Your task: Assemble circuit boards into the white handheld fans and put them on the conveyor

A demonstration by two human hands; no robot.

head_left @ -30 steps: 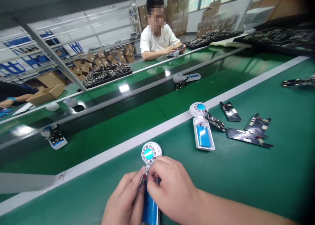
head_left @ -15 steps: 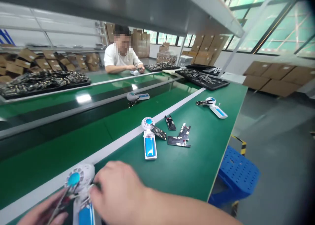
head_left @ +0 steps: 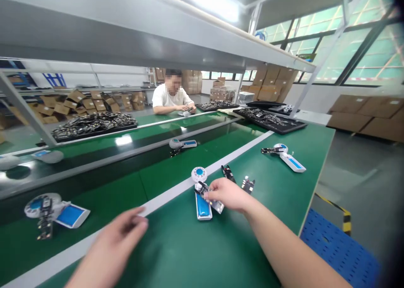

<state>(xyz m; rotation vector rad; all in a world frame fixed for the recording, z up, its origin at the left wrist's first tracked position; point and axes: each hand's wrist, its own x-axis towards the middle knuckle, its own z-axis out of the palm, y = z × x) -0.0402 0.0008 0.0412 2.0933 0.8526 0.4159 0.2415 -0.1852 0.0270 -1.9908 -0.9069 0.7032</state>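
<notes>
In the head view my right hand (head_left: 229, 193) pinches a small circuit board (head_left: 217, 205) over a white handheld device with a round head (head_left: 199, 173) and a blue battery (head_left: 203, 206). My fingers hide part of the board, and whether it is joined to the device I cannot tell. My left hand (head_left: 118, 233) hovers over the near white strip, thumb and fingers apart and holding nothing. To its left another such device (head_left: 72, 215) lies on the green belt, a dark board (head_left: 46, 218) across its middle. Loose boards (head_left: 227, 173) lie beyond my right hand.
Another device (head_left: 292, 162) rests on the right of the table, and one more (head_left: 189, 144) on the belt. Black trays of parts (head_left: 268, 120) stand farther back. A person in a white top (head_left: 172, 96) works across the line. A grey shelf (head_left: 126, 40) overhangs; a blue stool (head_left: 337, 250) stands right.
Both hands have left the near device, which now lies on the belt at left. My right hand has moved forward onto a board at the middle device. The view has shifted.
</notes>
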